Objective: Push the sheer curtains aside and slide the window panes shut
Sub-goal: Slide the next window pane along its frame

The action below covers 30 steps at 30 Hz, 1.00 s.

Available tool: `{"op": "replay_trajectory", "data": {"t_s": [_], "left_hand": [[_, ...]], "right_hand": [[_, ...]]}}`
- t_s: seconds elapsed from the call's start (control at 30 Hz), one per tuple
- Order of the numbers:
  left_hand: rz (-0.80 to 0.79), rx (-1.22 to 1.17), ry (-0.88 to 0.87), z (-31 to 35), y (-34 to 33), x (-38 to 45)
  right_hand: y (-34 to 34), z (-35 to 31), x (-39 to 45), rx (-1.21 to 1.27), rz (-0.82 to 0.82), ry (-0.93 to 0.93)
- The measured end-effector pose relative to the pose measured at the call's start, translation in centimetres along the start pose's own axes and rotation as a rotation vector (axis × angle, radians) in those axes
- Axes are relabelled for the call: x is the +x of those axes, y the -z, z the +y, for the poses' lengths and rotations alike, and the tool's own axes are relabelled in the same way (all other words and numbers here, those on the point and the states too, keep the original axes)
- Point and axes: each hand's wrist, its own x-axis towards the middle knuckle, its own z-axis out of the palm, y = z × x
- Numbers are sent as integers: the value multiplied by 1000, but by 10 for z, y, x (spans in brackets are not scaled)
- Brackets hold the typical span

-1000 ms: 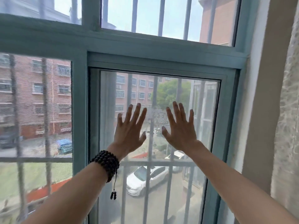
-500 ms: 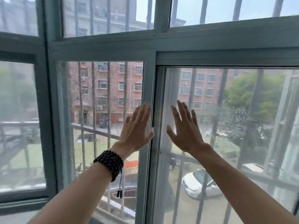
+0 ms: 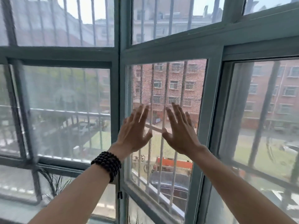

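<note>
My left hand [image 3: 135,131], with a black bead bracelet [image 3: 107,164] on its wrist, and my right hand [image 3: 180,131] are raised side by side, fingers spread, in front of the mesh-covered middle section [image 3: 174,81] of the teal window. Whether the palms touch the mesh I cannot tell. To the right lies the glass sliding pane [image 3: 262,110], its teal stile [image 3: 206,126] just right of my right hand. A corner post [image 3: 120,88] stands left of my left hand, and beyond it the left window pane [image 3: 64,110] angles away. No curtain shows.
Metal security bars [image 3: 163,143] run outside the glass. Thin plant leaves [image 3: 51,180] rise from the sill at lower left. Fixed upper panes [image 3: 174,18] sit above the horizontal frame rail. Brick buildings and parked cars lie outside.
The view has swung left: the glass pane once under both hands now lies to my right, and both hands are over the mesh section near the corner post.
</note>
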Motion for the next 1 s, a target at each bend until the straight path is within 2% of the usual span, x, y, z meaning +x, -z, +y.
{"op": "replay_trajectory", "data": {"t_s": [0.33,0.7,1.0], "left_hand": [[16,104,201,-163,41,-53],[49,206,327,-324,90,-90],[23,277,450,-408,106,-118]], "right_hand": [[-96,-132,87,229,0,138],[-176,-274,180,445,55,242],[-225,-339,228,582,58,308]]}}
